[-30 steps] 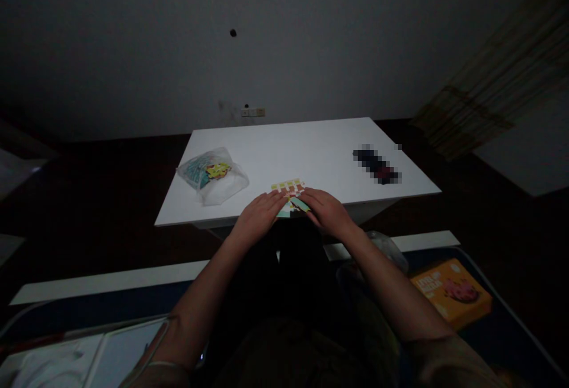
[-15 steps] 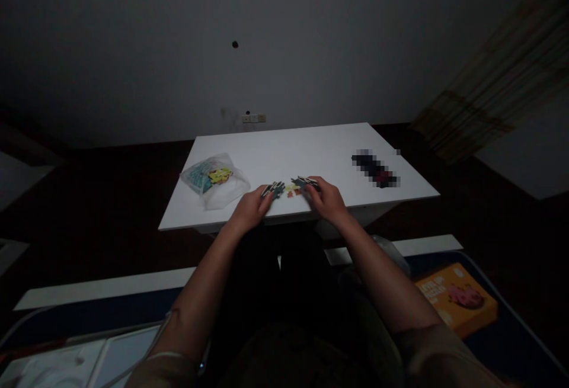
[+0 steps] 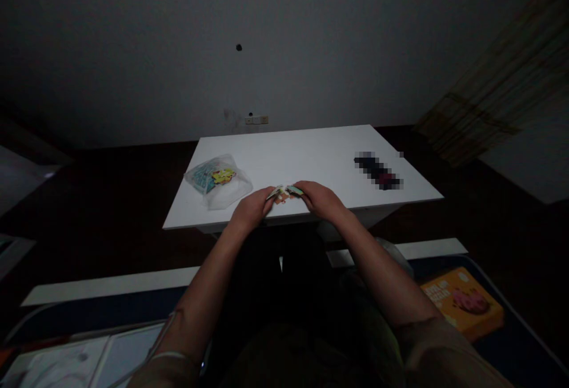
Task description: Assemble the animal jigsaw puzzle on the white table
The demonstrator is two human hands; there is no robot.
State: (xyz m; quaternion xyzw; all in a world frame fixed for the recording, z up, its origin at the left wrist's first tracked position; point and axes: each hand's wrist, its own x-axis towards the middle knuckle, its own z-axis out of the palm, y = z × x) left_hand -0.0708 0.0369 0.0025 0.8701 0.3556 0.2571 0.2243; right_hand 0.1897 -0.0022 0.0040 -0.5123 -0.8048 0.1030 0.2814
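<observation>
Both hands meet at the near edge of a white table [image 3: 311,151]. My left hand [image 3: 251,210] and my right hand [image 3: 320,199] have curled fingers closed on a small bunch of coloured jigsaw puzzle pieces [image 3: 284,194], which they press together between them. The pieces are partly hidden by my fingers. To the left of my left hand lies a clear plastic bag [image 3: 219,179] with more coloured puzzle pieces inside.
A dark blurred object [image 3: 379,171] lies on the table's right side. An orange box [image 3: 463,305] rests low on the right beside me. White trays [image 3: 80,361] sit at the lower left. The room is dim, with a dark floor around the table.
The flat joined strip of pieces under my flat hands has been broken up and gathered. My fingers have curled in and pushed the pieces into a bunch.
</observation>
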